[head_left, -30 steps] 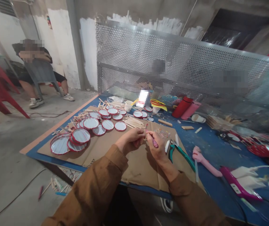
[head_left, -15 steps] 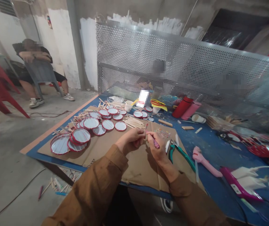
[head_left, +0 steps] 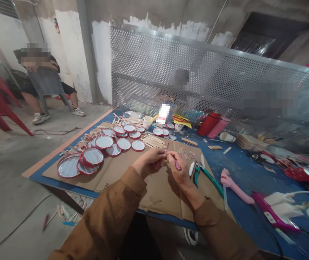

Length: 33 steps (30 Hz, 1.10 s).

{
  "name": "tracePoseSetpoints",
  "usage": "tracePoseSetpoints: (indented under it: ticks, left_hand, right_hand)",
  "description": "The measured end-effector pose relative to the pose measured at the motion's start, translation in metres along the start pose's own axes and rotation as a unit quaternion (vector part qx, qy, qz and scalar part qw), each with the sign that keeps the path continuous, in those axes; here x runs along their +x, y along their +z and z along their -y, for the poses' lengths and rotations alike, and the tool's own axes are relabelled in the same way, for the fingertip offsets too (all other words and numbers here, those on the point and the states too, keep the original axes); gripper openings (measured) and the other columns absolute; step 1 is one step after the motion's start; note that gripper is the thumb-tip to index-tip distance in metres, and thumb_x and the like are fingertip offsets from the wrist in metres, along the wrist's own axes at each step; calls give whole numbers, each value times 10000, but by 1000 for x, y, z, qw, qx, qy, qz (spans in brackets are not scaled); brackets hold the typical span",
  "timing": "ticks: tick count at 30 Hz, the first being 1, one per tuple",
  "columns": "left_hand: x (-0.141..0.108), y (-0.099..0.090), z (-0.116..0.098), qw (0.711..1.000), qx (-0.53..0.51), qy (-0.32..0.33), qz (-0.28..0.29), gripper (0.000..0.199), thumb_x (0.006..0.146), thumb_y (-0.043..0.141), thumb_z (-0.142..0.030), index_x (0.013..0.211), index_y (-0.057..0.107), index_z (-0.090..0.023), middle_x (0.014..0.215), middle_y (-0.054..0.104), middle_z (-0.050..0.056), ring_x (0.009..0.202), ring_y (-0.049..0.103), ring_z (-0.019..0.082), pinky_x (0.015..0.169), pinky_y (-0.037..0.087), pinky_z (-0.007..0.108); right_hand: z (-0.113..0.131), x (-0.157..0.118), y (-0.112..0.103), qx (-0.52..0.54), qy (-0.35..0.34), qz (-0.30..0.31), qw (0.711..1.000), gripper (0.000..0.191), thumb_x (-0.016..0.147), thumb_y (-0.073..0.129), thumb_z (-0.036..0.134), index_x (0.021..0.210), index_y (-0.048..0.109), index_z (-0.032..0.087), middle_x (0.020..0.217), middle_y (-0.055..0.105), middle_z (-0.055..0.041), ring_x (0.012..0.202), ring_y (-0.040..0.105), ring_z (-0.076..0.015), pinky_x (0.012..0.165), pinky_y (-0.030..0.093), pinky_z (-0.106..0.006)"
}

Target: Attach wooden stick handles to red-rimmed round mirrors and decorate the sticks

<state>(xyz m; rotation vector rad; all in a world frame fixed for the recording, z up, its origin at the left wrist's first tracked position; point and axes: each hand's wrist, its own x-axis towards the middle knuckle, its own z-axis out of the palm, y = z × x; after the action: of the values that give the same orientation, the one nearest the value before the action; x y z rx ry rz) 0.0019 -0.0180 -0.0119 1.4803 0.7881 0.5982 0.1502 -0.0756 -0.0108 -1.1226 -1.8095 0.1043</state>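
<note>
Over the brown cardboard (head_left: 154, 195), my left hand (head_left: 152, 161) pinches a small thin stick (head_left: 167, 146) whose upper end looks reddish. My right hand (head_left: 180, 168) is wrapped round a pink pen-like tool (head_left: 176, 164), its front end meeting the stick at my left fingertips. The exact contact is too small to tell. Several round white discs with red rims (head_left: 93, 156) lie to the left, some overlapping. Pale wooden sticks (head_left: 154, 141) are spread just beyond my hands. Green-handled pliers (head_left: 211, 180) rest right of my right hand.
On the blue table's right side lie a pink glue gun (head_left: 237, 187) and a purple power strip (head_left: 273, 213) with white plugs. Red (head_left: 209, 123) and pink (head_left: 219, 128) bottles lean by the perforated metal screen (head_left: 149, 54). A person (head_left: 42, 66) sits on a grey chair at left.
Both hands keep nearly the same place and grip. The pink tool's visible end has shifted very slightly left. The seated person's head has lowered a little toward the left.
</note>
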Motion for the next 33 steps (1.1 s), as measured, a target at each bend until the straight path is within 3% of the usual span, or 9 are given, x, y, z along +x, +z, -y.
tracePoseSetpoints:
  ticks: [16,22,33]
  left_hand:
    - [-1,1,0,1000,-17,1,-8,281,925,530,-381,751,495,-164,452,461,-60,332,417,53,369,287,153]
    - [-1,0,-1,1000,10,5,-7,214,925,514,-290,755,508,-160,461,484,-50,340,440,63,370,309,160]
    - [2,-1,1,1000,19,-7,-2,207,945,483,-284,776,494,-167,454,477,-58,329,442,70,368,318,164]
  right_hand:
    - [0,-1,0,7,13,0,1000,230,972,432,332,917,627,223,846,691,-36,782,638,-184,740,499,-306]
    - [-2,-1,1,9,12,3,1000,217,968,450,331,944,632,215,866,693,-40,784,636,-179,737,495,-300]
    - [1,-2,0,13,19,7,1000,226,972,435,335,925,624,220,851,691,-31,777,634,-179,725,491,-295]
